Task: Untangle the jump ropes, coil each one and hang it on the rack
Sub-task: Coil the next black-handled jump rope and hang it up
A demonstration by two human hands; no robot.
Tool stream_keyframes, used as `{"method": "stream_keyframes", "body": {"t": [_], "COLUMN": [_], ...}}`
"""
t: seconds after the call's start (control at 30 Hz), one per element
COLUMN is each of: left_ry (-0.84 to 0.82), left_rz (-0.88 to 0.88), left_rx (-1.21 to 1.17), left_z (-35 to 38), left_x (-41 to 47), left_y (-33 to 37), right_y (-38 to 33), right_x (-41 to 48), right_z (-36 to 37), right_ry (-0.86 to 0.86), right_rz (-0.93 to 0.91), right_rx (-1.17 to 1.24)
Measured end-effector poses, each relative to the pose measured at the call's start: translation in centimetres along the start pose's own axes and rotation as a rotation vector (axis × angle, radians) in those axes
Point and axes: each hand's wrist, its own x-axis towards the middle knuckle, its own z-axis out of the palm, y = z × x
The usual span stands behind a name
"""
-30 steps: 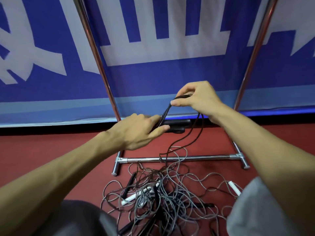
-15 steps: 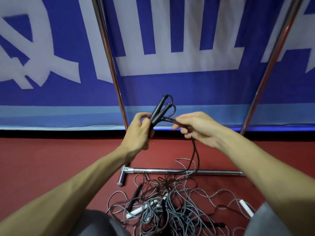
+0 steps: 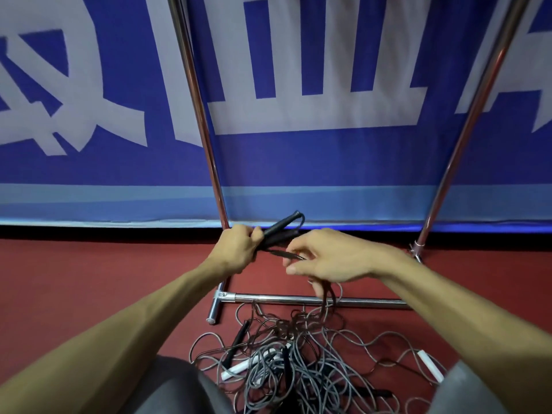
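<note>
Both hands work before the rack (image 3: 193,85), above the tangled pile (image 3: 298,363). Left hand (image 3: 236,249) grips two black handles (image 3: 279,230) aimed up-right. Just beside it, the right hand (image 3: 334,255) pinches their cord (image 3: 327,294), which trails straight down into the pile.

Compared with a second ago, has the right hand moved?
Yes: the right hand, pinching the black rope, has dropped and is now much nearer the rack's bottom bar.

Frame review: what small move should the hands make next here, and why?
Probably the right hand should draw a loop of black cord up to the left hand, which grips both black handles; the cord hangs from the right hand into the tangled pile, uncoiled.
</note>
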Motion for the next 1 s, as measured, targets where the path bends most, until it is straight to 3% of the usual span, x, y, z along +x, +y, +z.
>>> {"method": "stream_keyframes", "body": {"t": [0.13, 0.33, 0.47, 0.63, 0.8, 1.0], "left_ry": [-0.099, -0.049, -0.011, 0.045, 0.065, 0.022], "left_rz": [0.078, 0.386, 0.473, 0.506, 0.472, 0.607], "left_rx": [0.302, 0.569, 0.371, 0.261, 0.199, 0.305], "left_z": [-0.4, 0.0, -0.8, -0.5, 0.0, 0.5], "left_x": [-1.1, -2.7, -3.8, -3.6, -3.6, -4.2], "left_y": [0.9, 3.7, 4.8, 3.9, 4.1, 4.5], "right_y": [0.7, 2.7, 2.5, 1.9, 2.4, 2.6], "right_x": [-0.4, -0.6, -0.8, -1.0, -1.2, -1.9], "right_z": [-1.7, -2.6, -2.5, -1.6, -1.9, -2.8], "right_ry": [0.282, 0.597, 0.594, 0.480, 0.568, 0.587], "right_rz": [-0.080, 0.054, 0.123, 0.202, 0.272, 0.293], "right_rx": [0.116, 0.068, 0.128, 0.571, 0.528, 0.593]}}
